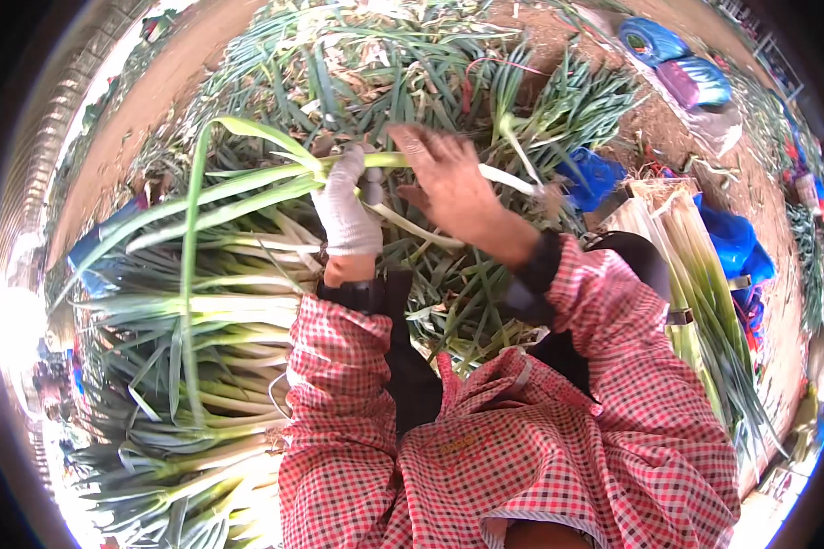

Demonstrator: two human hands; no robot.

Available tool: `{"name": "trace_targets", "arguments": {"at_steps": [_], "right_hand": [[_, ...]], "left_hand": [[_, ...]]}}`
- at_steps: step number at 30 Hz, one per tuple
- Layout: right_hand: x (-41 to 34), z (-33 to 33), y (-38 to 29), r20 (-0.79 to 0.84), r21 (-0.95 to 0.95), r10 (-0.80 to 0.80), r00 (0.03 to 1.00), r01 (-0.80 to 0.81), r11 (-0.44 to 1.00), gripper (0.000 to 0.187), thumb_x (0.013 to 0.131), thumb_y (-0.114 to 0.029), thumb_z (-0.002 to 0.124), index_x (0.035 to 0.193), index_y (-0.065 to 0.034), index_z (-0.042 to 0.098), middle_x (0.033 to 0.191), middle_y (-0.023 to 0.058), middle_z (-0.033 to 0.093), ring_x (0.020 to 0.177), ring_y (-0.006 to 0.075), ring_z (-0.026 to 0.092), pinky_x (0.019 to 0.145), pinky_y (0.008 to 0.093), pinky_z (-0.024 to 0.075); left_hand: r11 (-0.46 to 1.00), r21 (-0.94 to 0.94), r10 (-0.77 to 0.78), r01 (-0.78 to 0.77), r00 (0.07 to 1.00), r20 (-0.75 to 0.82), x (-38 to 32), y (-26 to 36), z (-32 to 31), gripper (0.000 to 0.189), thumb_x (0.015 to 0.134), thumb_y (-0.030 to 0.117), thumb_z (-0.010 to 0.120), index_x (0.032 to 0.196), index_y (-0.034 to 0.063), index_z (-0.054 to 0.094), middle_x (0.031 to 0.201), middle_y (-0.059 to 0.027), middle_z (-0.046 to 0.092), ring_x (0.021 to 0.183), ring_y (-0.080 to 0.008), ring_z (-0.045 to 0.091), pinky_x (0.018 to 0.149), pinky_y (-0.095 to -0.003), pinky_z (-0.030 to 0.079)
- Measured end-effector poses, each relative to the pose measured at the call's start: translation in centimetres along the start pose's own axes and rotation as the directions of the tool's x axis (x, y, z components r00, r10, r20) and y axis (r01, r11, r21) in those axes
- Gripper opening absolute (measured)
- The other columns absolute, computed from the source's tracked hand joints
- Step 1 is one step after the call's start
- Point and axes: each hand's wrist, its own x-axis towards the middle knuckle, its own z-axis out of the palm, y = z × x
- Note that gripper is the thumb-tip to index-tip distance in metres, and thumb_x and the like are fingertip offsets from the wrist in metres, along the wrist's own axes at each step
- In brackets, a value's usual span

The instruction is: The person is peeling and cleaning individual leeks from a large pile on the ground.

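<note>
In a knitted pale glove, my left hand (347,206) grips a long green onion (508,180) where its leaves fan out. The green leaves (192,206) trail left and droop, while the white root end points right. My bare right hand (450,189) lies over the stalk, its fingers blurred by motion and partly spread; whether they grip it cannot be seen. A second pale stalk (422,228) slants below both hands, its upper part hidden by the glove. To the left, many green onions (233,309) lie in a pile, white ends towards me.
Loose leaves and trimmings (357,75) cover the ground ahead. More green onions (570,103) lie at the upper right. A taped bundle of green onions (707,295) rests to my right, beside blue plastic (731,240). Blue wrapped bundles (693,79) sit farther off on a pale sheet.
</note>
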Motion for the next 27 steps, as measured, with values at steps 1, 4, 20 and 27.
{"name": "trace_targets", "arguments": {"at_steps": [1, 4, 20, 27], "right_hand": [[0.2, -0.1, 0.1, 0.173, 0.120, 0.202, 0.964, -0.224, 0.967, 0.051, 0.076, -0.012, 0.055, 0.122, -0.0057, 0.034, 0.101, 0.0207, 0.053, 0.093, 0.0310, 0.054, 0.079, 0.0395, 0.0417], [0.4, 0.6, 2.5, 0.219, 0.503, 0.121, 0.968, -0.218, 0.836, 0.032, 0.080, -0.014, 0.054, 0.108, -0.0041, 0.042, 0.084, 0.0181, 0.056, 0.072, 0.0291, 0.057, 0.059, 0.0350, 0.0453], [-2.0, -1.1, 1.0, -0.414, -0.132, -0.282, 0.866, 0.249, 0.959, 0.012, 0.061, -0.011, 0.061, 0.072, -0.0082, 0.057, 0.082, 0.0010, 0.060, 0.076, 0.0177, 0.059, 0.064, 0.0305, 0.0481], [-2.4, -3.7, 1.9, 0.004, 0.768, 0.031, 1.000, -0.023, 0.640, 0.012, 0.074, -0.002, 0.060, 0.083, -0.0021, 0.051, 0.073, 0.0053, 0.057, 0.065, 0.0173, 0.058, 0.059, 0.0283, 0.0454]], "left_hand": [[1.000, -0.029, -0.007, 0.010, 0.995, 0.102, -0.4, 0.0, 0.3, 0.037, 0.075, 0.007, 0.057, 0.110, 0.0009, 0.044, 0.081, -0.0102, 0.056, 0.053, -0.0106, 0.047, 0.041, -0.0183, 0.036], [0.999, 0.007, -0.048, 0.049, 0.931, 0.362, 0.0, 0.5, 0.3, 0.044, 0.074, 0.007, 0.059, 0.116, 0.0035, 0.044, 0.089, -0.0097, 0.059, 0.051, -0.0065, 0.046, 0.040, -0.0155, 0.034], [0.972, 0.153, -0.139, 0.178, 0.961, -0.237, -0.2, -0.4, 2.3, 0.013, 0.072, 0.011, 0.067, 0.076, 0.0025, 0.059, 0.057, -0.0042, 0.054, 0.039, -0.0101, 0.044, 0.034, -0.0206, 0.033], [0.958, 0.232, -0.104, 0.166, 0.961, -0.256, 2.5, 0.4, -1.1, 0.016, 0.076, 0.018, 0.063, 0.077, 0.0037, 0.056, 0.059, -0.0034, 0.048, 0.044, -0.0125, 0.042, 0.039, -0.0239, 0.036]]}}
